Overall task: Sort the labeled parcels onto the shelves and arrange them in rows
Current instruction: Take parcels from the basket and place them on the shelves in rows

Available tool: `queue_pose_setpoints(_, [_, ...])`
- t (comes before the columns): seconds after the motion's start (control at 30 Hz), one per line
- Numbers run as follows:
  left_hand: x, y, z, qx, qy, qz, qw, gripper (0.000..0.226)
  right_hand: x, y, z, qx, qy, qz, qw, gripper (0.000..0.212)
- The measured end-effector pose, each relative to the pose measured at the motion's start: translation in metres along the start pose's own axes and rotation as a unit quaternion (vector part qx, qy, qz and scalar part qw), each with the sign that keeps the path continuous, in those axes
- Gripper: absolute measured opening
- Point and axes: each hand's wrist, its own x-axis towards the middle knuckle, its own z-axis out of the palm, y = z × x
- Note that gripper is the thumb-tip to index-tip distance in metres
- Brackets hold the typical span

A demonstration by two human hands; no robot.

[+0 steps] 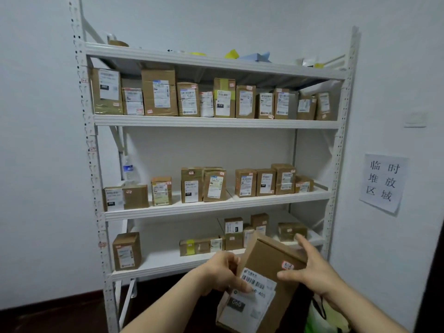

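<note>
At five o'clock the left hand point(223, 272) pinches the cardboard parcel point(266, 258) by its left edge, thumb on the shipping label point(260, 283). The right hand point(310, 267) braces the right side, fingers spread. It is probably best to match the red sticker point(287, 265) to a row on the shelving unit point(216, 122) at twelve o'clock, label outward. The sticker's digits are blurred and the parcel's bottom is cropped.

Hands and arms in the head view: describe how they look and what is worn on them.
Both forearms are bare up to the frame edge, with no sleeves in view. The left hand and right hand wear no gloves. No rings, watch or bracelet show on the parts in view, and no markings are visible.
</note>
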Motion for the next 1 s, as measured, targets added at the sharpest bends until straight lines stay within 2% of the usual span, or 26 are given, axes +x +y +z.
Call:
queue_pose_setpoints(0.13, [0.053,0.002,-0.023,0.018,-0.016,0.005,1.0,0.037,0.058,-0.019,-0.008,-0.157,-0.075,-0.028,0.984,0.091])
queue_pose_setpoints(0.23, [0.096,-0.001,-0.054,0.025,-0.011,0.015,1.0,0.039,0.111,-0.038,-0.005,-0.218,-0.081,-0.04,0.972,0.068])
queue_pose_setpoints(0.33, [0.141,-0.005,-0.094,0.025,-0.01,0.015,1.0,0.04,0.167,-0.051,0.008,-0.241,-0.085,-0.045,0.966,0.056])
queue_pose_setpoints(0.47, [0.18,-0.004,-0.136,0.015,0.024,0.023,0.999,0.055,0.226,-0.062,0.018,-0.261,-0.086,-0.072,0.959,0.054])
queue_pose_setpoints(0.57, [0.208,0.0,-0.168,0.01,0.063,0.03,0.998,0.042,0.272,-0.068,0.02,-0.263,-0.112,-0.067,0.956,0.065])
queue_pose_setpoints(0.7, [0.258,0.003,-0.203,0.067,0.136,0.041,0.988,0.05,0.333,-0.071,0.018,-0.299,-0.128,-0.083,0.942,0.061])
queue_pose_setpoints(0.77, [0.287,0.006,-0.215,0.15,0.193,0.042,0.969,0.055,0.365,-0.073,0.016,-0.313,-0.138,-0.096,0.935,0.058])
queue_pose_setpoints(0.87, [0.331,0.014,-0.234,0.275,0.265,0.041,0.923,0.054,0.414,-0.075,0.012,-0.344,-0.146,-0.131,0.918,0.055])
queue_pose_setpoints(1.0, [0.389,0.028,-0.261,0.466,0.314,0.005,0.827,0.052,0.481,-0.076,0.004,-0.377,-0.173,-0.168,0.894,0.057])
